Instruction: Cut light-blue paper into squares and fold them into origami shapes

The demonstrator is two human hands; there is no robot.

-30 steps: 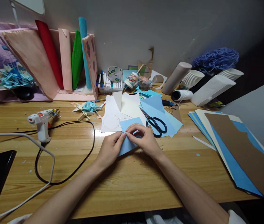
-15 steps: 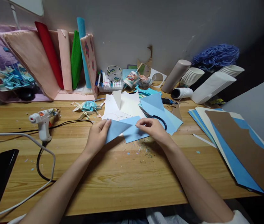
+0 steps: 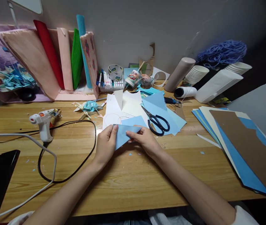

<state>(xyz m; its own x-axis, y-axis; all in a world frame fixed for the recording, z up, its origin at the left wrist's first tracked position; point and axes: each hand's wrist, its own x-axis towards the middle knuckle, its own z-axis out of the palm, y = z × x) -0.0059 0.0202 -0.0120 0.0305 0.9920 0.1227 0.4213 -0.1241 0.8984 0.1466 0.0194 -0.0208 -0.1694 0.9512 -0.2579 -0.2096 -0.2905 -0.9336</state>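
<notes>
A folded piece of light blue paper [image 3: 123, 135] is held above the front of the paper pile. My left hand [image 3: 107, 142] pinches its left edge, thumb on top. From the right, my right hand [image 3: 144, 140] grips the other side with the thumb on its face and fingers beneath. Just behind it lies another blue sheet [image 3: 136, 121], partly covered by my hands. Black-handled scissors [image 3: 157, 121] rest on blue paper to the right of my right hand. White sheets [image 3: 111, 107] spread out farther back, one with a drawn circle.
A white glue gun [image 3: 44, 123] with its cable stands at left, near a black tablet-like slab [image 3: 0, 178]. Markers [image 3: 109, 79], a tape roll [image 3: 115, 72] and paper cups [image 3: 195, 75] line the back. Stacked coloured card [image 3: 236, 147] lies at right. Paper scraps dot the wooden table [image 3: 128, 184].
My right hand has moved in and down from the paper's tip and now grips the blue paper. My left hand has shifted slightly right and nearer. The scissors are more fully visible.
</notes>
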